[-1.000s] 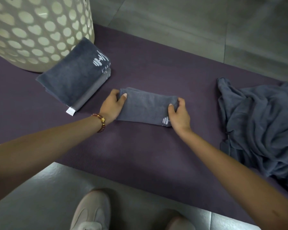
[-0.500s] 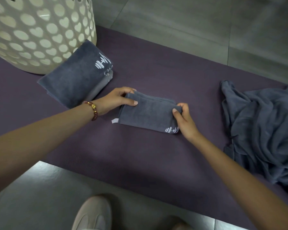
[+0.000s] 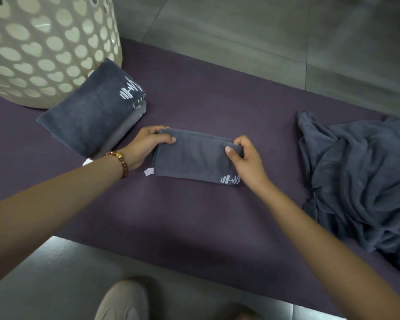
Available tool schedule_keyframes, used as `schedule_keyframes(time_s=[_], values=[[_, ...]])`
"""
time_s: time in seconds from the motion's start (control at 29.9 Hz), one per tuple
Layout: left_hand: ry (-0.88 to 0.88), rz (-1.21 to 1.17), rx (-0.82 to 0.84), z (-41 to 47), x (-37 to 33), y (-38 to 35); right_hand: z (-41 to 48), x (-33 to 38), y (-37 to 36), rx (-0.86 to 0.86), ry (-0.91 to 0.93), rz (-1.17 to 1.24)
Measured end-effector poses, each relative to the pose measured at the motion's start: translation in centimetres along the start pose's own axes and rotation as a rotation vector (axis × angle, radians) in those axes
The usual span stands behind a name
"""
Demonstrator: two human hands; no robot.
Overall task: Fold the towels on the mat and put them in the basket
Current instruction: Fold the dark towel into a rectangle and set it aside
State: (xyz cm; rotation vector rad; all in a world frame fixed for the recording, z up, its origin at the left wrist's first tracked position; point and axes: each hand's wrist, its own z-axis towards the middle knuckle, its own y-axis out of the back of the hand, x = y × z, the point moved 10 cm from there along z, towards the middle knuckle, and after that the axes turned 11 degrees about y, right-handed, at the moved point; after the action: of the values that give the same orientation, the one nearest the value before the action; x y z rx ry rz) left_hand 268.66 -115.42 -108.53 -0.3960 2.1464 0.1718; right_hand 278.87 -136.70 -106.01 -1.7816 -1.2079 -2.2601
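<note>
Bare mat (image 3: 194, 215) lies between the folded stack (image 3: 90, 116) and crumpled towels (image 3: 360, 176).

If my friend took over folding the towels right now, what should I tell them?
Left hand: grips the left end of the small towel.
Right hand: pinches its right end.
The small towel is folded narrow and lies mid-mat.
A folded stack lies on the mat against the basket, not in it.
A crumpled pile lies at the mat's right end.
Done: the stack is folded and the small towel is nearly folded.
Left: finish this towel, fold the pile, then put everything in the basket.
</note>
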Motion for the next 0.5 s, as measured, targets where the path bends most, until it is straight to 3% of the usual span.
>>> schedule_keyframes(time_s=[0.1,0.17,0.3,0.5], values=[[0.011,-0.008,-0.102,0.2,0.3,0.4,0.2,-2.0,-0.4,-0.084,-0.195,0.209],[-0.058,0.152,-0.211,0.4,-0.2,0.6,0.1,-2.7,-0.6,-0.156,-0.265,0.231],[-0.19,0.453,-0.383,0.3,-1.4,0.6,0.0,-2.3,-0.9,-0.182,-0.255,0.002],[-0.316,0.773,-0.518,-0.2,-2.7,-0.2,0.6,-2.4,-0.6,-0.225,-0.235,-0.145]])
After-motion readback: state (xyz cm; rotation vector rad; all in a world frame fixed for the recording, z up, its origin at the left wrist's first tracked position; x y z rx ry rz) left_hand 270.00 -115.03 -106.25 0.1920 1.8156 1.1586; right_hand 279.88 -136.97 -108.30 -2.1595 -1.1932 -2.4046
